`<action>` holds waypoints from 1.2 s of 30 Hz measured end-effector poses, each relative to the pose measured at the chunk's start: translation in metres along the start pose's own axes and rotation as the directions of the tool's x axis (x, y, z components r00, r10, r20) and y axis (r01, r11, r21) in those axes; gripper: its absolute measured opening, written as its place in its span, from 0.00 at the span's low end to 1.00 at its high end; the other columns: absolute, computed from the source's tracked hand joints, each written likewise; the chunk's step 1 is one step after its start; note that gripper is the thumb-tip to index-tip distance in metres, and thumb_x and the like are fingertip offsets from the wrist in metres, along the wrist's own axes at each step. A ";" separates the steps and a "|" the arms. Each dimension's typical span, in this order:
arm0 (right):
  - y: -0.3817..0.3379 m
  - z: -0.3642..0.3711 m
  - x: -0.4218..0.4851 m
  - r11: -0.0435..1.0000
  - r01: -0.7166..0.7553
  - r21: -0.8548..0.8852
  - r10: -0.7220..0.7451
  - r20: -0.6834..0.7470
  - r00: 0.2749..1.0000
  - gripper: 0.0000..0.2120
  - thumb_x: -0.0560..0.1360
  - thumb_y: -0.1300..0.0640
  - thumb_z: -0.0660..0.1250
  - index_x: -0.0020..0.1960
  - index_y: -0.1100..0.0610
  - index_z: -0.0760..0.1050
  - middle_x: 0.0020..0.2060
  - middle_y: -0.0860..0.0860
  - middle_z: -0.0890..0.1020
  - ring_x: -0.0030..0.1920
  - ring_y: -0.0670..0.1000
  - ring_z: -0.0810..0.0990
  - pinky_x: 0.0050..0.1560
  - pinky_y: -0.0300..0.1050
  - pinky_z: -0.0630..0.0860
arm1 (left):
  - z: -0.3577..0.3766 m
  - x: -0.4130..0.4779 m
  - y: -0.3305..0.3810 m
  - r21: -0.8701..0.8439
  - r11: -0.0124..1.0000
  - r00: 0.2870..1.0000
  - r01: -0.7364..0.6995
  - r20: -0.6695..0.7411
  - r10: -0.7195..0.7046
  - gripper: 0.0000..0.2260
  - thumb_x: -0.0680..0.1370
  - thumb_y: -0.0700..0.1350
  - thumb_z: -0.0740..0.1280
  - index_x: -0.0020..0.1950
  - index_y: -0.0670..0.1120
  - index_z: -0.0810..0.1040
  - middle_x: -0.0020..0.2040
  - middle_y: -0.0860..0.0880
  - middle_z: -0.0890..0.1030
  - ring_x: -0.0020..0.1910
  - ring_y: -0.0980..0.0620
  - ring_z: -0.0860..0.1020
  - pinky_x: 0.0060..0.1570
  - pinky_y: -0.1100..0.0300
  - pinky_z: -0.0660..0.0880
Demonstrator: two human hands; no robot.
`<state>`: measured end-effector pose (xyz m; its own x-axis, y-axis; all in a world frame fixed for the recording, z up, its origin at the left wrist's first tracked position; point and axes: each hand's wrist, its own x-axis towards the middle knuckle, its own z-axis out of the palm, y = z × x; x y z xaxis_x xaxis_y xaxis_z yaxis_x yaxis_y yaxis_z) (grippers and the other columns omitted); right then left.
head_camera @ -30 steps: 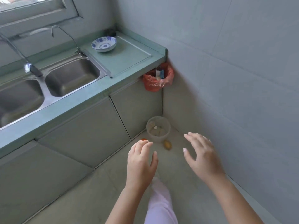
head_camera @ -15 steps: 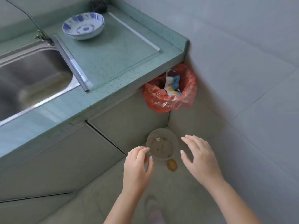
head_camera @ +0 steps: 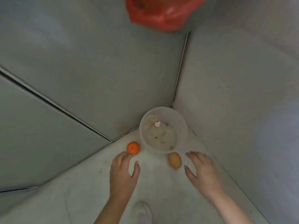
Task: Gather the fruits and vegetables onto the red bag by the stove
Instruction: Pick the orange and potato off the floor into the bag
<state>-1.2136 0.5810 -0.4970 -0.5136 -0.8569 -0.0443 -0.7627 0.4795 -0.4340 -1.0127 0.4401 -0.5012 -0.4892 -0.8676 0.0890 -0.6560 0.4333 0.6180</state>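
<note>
Since half a second ago my view has dropped toward the floor: the counter and sink are gone from the head camera, and both hands have come down near the produce. The left hand (head_camera: 123,171) is spread and relaxed, palm down. Its fingertips reach the lower edge of the orange (head_camera: 133,147), but I cannot tell whether they touch it. The right hand (head_camera: 203,172) is likewise spread, fingers straight, thumb out toward the yellowish potato (head_camera: 174,160), which lies just beside it, not gripped. Neither hand holds anything. Both pieces lie on the pale floor (head_camera: 161,191), on either side of a translucent tub (head_camera: 163,109) that stands in the corner with scraps inside. Grey cabinet doors (head_camera: 97,70) rise on the left and a tiled wall (head_camera: 242,94) on the right. A red plastic bag (head_camera: 161,13), blurred, hangs at the top edge above the tub. A pale shoe (head_camera: 143,212) shows between my forearms.
</note>
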 end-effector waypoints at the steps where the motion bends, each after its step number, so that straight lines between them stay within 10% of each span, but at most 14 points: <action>1: 0.011 0.019 0.002 1.000 -0.004 0.016 0.004 0.014 1.000 0.17 0.65 0.52 0.65 0.51 0.58 0.78 0.46 0.55 0.82 0.45 0.59 0.81 0.44 0.52 0.78 | 0.014 -0.001 -0.012 -0.005 1.000 1.000 0.016 -0.005 -0.016 0.18 0.72 0.51 0.59 0.52 0.41 0.79 0.52 0.44 0.80 0.54 0.52 0.70 0.57 0.64 0.63; 15: 0.120 0.194 0.022 0.963 -0.145 0.226 0.111 0.157 0.981 0.20 0.70 0.57 0.71 0.60 0.56 0.73 0.57 0.53 0.75 0.57 0.53 0.73 0.55 0.41 0.66 | 0.158 0.025 -0.176 0.115 0.992 0.994 0.055 0.087 -0.065 0.16 0.71 0.44 0.69 0.57 0.41 0.77 0.55 0.42 0.78 0.55 0.44 0.73 0.56 0.58 0.66; 24: 0.129 0.235 0.051 0.808 -0.396 0.436 0.341 0.202 0.918 0.21 0.71 0.56 0.71 0.62 0.55 0.71 0.58 0.50 0.71 0.60 0.52 0.69 0.57 0.41 0.64 | 0.190 0.052 -0.199 0.138 0.977 0.982 0.164 0.075 -0.175 0.17 0.72 0.40 0.70 0.61 0.39 0.75 0.62 0.39 0.74 0.61 0.40 0.69 0.60 0.50 0.66; 36: 0.128 0.253 0.046 0.833 -0.351 0.427 0.241 0.291 0.926 0.24 0.69 0.59 0.72 0.62 0.53 0.70 0.55 0.49 0.71 0.54 0.49 0.71 0.55 0.41 0.67 | 0.212 0.064 -0.202 0.141 0.953 0.944 0.268 0.159 -0.289 0.25 0.73 0.45 0.69 0.68 0.45 0.67 0.69 0.42 0.65 0.66 0.42 0.63 0.62 0.48 0.66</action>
<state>-1.2353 0.5552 -0.7817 -0.5454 -0.7326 -0.4072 -0.2874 0.6199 -0.7302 -1.0332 0.3493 -0.7856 -0.3641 -0.9053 -0.2189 -0.8374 0.2153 0.5024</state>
